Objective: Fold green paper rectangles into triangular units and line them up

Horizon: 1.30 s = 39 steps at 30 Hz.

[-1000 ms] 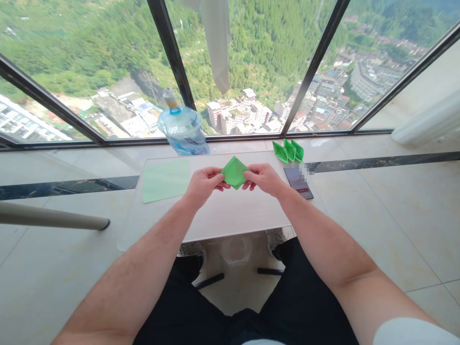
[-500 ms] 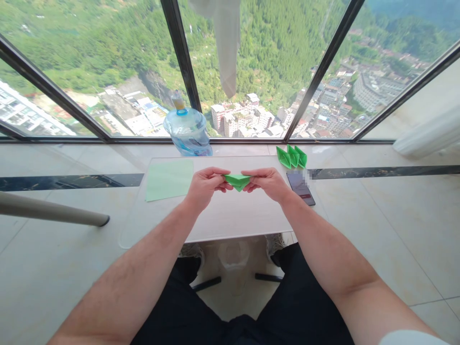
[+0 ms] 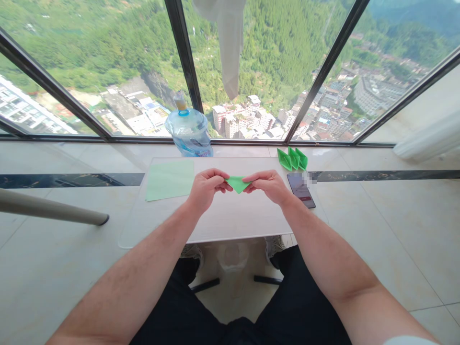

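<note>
Between my hands is a small piece of folded green paper [image 3: 237, 184], a flat triangle with its point toward me. My left hand [image 3: 209, 187] pinches its left corner between thumb and fingers. On the opposite corner, the thumb and fingers of my right hand [image 3: 268, 185] are closed. The paper is held up above the white table [image 3: 223, 218]. Light green paper sheets [image 3: 169, 181] lie flat at the table's left. Behind my right hand, three folded green paper boats [image 3: 293, 158] stand side by side at the far right corner.
A phone [image 3: 301, 190] lies near the table's right edge, partly pixelated. Behind the table stands a large clear water jug [image 3: 189, 132] by the window. A beige pole [image 3: 53, 209] reaches in from the left. Dark window frames [image 3: 247, 142] run along the back.
The folded paper, which showed a raised upper edge and layered folds, now looks like a flat triangle. Both hands keep their grip at its corners. The whole view has shifted slightly.
</note>
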{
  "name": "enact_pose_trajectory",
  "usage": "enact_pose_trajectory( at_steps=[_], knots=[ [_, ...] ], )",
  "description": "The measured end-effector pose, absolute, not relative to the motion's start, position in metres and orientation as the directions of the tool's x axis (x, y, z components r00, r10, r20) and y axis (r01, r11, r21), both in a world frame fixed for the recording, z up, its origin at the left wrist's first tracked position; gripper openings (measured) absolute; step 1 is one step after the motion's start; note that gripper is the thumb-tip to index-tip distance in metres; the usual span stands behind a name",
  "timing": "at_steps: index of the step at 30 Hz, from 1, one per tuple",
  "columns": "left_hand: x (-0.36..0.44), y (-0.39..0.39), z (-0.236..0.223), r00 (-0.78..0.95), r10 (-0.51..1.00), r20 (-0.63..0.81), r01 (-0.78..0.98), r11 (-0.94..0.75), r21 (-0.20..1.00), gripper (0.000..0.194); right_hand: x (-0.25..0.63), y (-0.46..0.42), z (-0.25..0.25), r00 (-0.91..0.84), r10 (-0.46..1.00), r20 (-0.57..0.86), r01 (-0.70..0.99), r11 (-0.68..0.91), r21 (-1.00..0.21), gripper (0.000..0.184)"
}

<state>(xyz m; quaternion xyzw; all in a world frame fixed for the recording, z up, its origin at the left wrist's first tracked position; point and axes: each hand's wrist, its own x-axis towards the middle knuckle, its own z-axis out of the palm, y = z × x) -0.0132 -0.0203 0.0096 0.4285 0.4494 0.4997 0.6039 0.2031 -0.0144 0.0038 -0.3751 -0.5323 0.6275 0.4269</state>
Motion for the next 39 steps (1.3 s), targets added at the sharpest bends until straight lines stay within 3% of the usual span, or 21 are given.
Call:
enact_pose_trajectory(
  at_steps=[5, 9, 14, 19, 27, 39],
  knots=[
    [-0.007, -0.021, 0.000, 0.077, 0.987, -0.140, -0.205, 0.153, 0.967, 0.037, 0.201, -0.016, 0.002, -0.333, 0.943, 0.009, -0.063, -0.013, -0.998, 0.029],
    [0.000, -0.025, -0.008, 0.120, 0.953, -0.279, -0.313, 0.303, 0.900, 0.033, 0.197, -0.017, -0.004, -0.332, 0.942, 0.043, 0.012, 0.050, -0.999, 0.028],
    [0.007, -0.030, -0.011, 0.194, 0.930, -0.313, -0.383, 0.365, 0.849, 0.031, 0.193, -0.018, -0.010, -0.352, 0.933, 0.068, 0.043, 0.089, -0.995, 0.026],
    [0.010, -0.031, -0.011, 0.177, 0.953, -0.247, -0.396, 0.299, 0.868, 0.027, 0.188, -0.020, -0.007, -0.336, 0.941, 0.049, 0.018, 0.059, -0.998, 0.041],
    [0.012, -0.032, -0.013, 0.045, 0.984, -0.170, -0.310, 0.175, 0.934, 0.023, 0.185, -0.021, -0.004, -0.261, 0.965, 0.011, 0.067, 0.030, -0.997, 0.032],
    [0.013, -0.034, -0.012, -0.024, 0.979, -0.202, -0.237, 0.191, 0.952, 0.030, 0.182, -0.022, -0.007, -0.273, 0.961, -0.052, 0.063, -0.036, -0.997, 0.033]
  ],
)
